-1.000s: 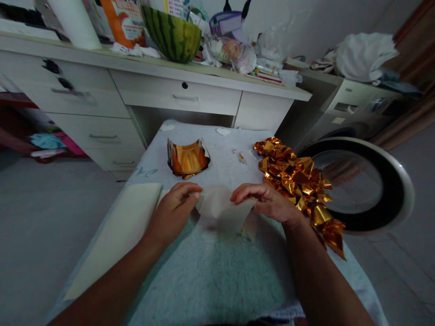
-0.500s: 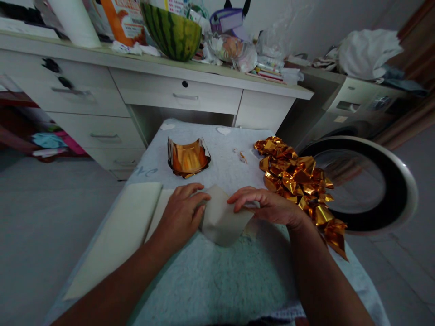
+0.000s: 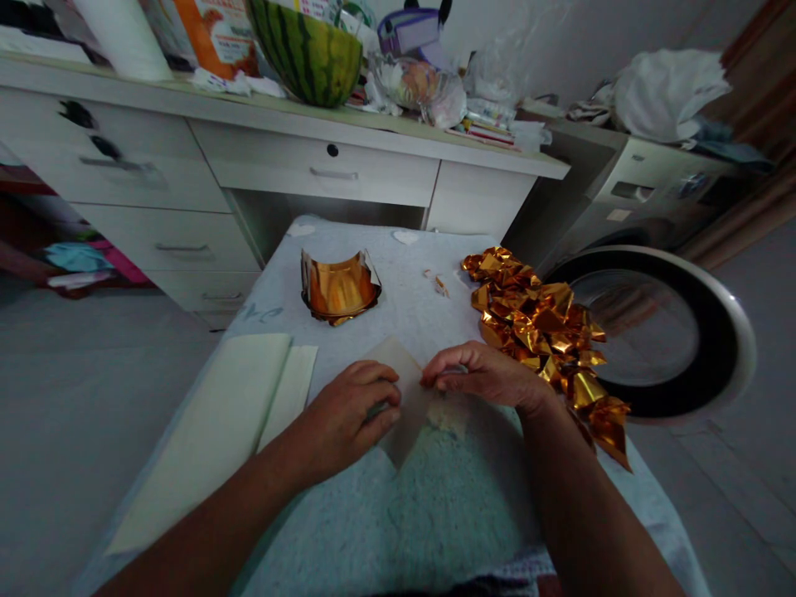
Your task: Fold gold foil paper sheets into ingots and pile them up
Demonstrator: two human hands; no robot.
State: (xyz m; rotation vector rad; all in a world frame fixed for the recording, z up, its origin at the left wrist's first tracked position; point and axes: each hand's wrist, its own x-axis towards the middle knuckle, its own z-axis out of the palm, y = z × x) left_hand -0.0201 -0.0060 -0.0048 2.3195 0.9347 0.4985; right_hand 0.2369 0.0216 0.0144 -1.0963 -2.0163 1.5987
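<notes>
A small, thin whitish sheet of paper (image 3: 407,414) lies across the middle of the cloth, one corner pointing towards me. My left hand (image 3: 354,410) is closed over its left side, with thumb and curled fingers close together on the paper. At the sheet's right edge, my right hand (image 3: 485,377) pinches the paper between thumb and fingertips. Beyond them stands an orange-gold foil stack (image 3: 340,288) in a clear holder. Folded gold foil pieces (image 3: 547,327) lie heaped beyond my right wrist. Left of my left hand are a large pale paper stack (image 3: 205,423) and a narrower strip (image 3: 297,377).
The table has a pale blue cloth (image 3: 398,531). Small scraps (image 3: 439,283) lie near its far side. A white drawer desk (image 3: 292,157) stands behind, bearing a cut watermelon (image 3: 304,54) and clutter. On the right, a washing machine door (image 3: 725,332) hangs open beside the table.
The sheet has turned and looks narrower, its near corner now pointing towards me. My left hand has shifted right onto it, and my right hand has moved slightly left with fingertips closer together.
</notes>
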